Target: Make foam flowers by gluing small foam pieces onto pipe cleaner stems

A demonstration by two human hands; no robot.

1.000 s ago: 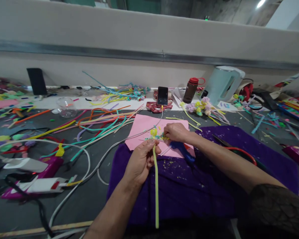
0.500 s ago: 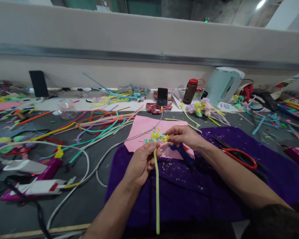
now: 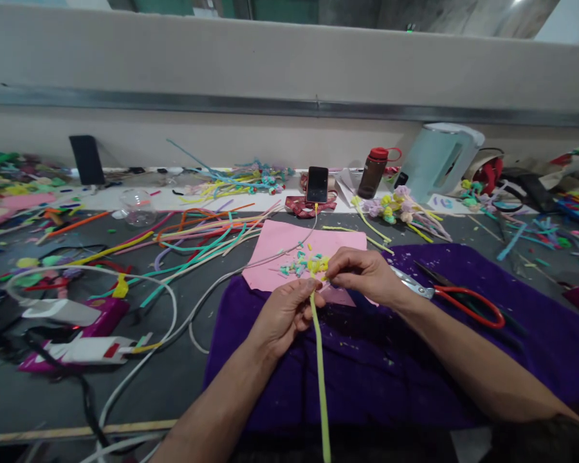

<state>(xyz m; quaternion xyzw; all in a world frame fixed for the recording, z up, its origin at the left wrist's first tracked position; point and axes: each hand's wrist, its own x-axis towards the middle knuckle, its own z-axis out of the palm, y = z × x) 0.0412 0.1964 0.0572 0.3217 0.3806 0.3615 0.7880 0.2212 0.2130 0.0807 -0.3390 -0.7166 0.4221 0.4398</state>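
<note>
- A pale yellow stem (image 3: 321,373) runs down in front of the purple cloth (image 3: 251,373), its top near a yellow tuft (image 3: 317,264).
- The left hand (image 3: 280,315) has its fingers pinched closed around the stem.
- The right hand (image 3: 364,273) bunches its fingers beside the tuft; I can't tell whether they grip it.
- Beyond lies 1 pink sheet (image 3: 277,241).

The yellow stem (image 3: 321,366) looks fuzzy, the purple cloth (image 3: 376,379) matt.

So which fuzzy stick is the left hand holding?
The pale yellow-green stick extending below the left hand, over the purple cloth; the multicoloured sticks on the table lie unheld.
</note>
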